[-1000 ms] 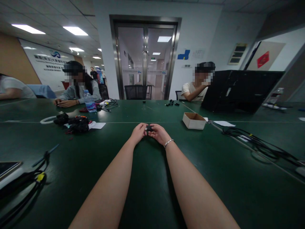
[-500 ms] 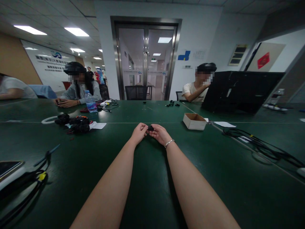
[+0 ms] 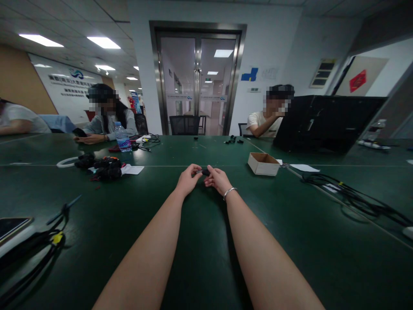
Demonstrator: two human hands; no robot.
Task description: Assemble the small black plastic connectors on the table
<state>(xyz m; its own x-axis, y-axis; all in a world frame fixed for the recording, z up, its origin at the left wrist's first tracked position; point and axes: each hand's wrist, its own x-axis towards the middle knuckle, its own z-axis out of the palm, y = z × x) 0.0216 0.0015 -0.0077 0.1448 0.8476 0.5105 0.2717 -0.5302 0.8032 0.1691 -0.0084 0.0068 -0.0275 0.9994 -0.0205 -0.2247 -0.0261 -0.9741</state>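
Black piece (image 3: 205, 172), small and slim, lies between the fingertips of both hands, near the middle of the green table (image 3: 129, 224) and just on the near side of the long cross seam (image 3: 164, 166). The left hand (image 3: 187, 181) has its thumb and fingers pinched together on the piece's thin, greyish end; the right hand (image 3: 219, 181), with a silvery bracelet (image 3: 229, 193) at the wrist, has thumb and fingers closed on the dark, thicker end. Whether the piece touches the tabletop cannot be told. Green surface stretches from the left hand out to the dark tangled bundle (image 3: 108, 168) and white paper (image 3: 134, 170), both well apart from it. On the other side, a strip of tabletop lies between the right hand and the open carton (image 3: 263, 167), whose walls stand upright. Farther right, black cables (image 3: 364, 202) run toward the picture's edge, along the slanting seam. At the near left, another looped cable (image 3: 48, 245) lies beside a flat dark-screened device (image 3: 14, 228) cut by the frame. Beyond the hands, the surface runs to small black parts (image 3: 232, 140) close to the far edge, with a large black monitor (image 3: 325, 125) to their right.
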